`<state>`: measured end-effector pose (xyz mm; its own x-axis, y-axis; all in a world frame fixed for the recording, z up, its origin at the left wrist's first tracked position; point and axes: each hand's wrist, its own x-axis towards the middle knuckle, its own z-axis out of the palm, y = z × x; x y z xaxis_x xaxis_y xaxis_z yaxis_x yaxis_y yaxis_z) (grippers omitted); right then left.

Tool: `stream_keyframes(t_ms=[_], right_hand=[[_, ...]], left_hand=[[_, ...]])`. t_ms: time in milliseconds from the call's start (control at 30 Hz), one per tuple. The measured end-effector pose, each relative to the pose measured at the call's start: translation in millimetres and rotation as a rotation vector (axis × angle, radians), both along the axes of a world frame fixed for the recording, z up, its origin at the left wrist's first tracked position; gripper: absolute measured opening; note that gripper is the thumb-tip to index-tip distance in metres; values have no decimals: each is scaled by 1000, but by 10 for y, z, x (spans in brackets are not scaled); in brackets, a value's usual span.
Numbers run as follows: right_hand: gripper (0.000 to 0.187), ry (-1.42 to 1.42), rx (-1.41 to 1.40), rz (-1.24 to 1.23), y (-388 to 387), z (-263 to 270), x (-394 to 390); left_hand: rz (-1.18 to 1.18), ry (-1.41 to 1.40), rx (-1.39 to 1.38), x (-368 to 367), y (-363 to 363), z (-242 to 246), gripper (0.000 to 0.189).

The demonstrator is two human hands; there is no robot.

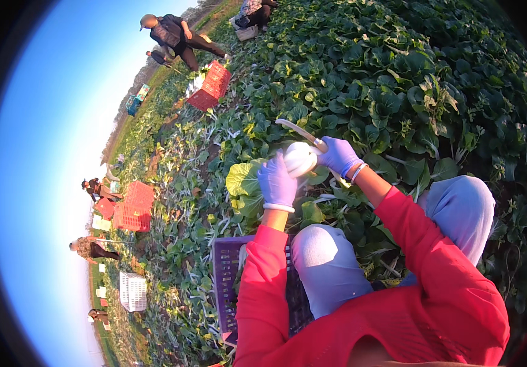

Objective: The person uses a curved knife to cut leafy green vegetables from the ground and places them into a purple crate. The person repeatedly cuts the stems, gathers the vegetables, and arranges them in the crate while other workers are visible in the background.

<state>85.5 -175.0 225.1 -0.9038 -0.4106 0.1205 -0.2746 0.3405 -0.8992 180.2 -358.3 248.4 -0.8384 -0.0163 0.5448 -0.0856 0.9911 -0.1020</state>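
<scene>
In a purple glove, my left hand (278,180) grips a head of leafy greens, probably bok choy (299,159), by its leafy part. Its thick white stalks point towards my right hand and its yellow-green leaves spread out on the left. My right hand (338,155), gloved too, is closed around the handle of a knife (301,130) whose curved blade points up and left. The fingers of this hand are close against the white base of the head; whether they also hold a stalk I cannot tell.
A purple plastic crate (226,284) stands beside my knee, partly hidden by my left sleeve. Leafy plants (382,82) grow densely ahead and right. Cut leaves litter the ground leftward. Red crates (210,87) and a white crate (133,291) stand farther off, with several people about.
</scene>
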Motion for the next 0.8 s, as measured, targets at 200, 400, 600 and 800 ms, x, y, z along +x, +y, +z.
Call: stream_keyframes(t_ms=[200, 400, 600, 800], right_hand=[[62, 118, 75, -217, 110, 101, 40], [55, 104, -298, 35, -149, 317, 323], [58, 233, -344, 244, -435, 461, 761], [94, 190, -90, 412, -493, 504, 857]], left_hand=[[275, 136, 471, 205, -528, 233, 47], [-170, 279, 1490, 530, -510, 455, 42], [-449, 280, 2149, 599, -100, 441, 42], [-435, 267, 2306, 638, 17, 572, 52]])
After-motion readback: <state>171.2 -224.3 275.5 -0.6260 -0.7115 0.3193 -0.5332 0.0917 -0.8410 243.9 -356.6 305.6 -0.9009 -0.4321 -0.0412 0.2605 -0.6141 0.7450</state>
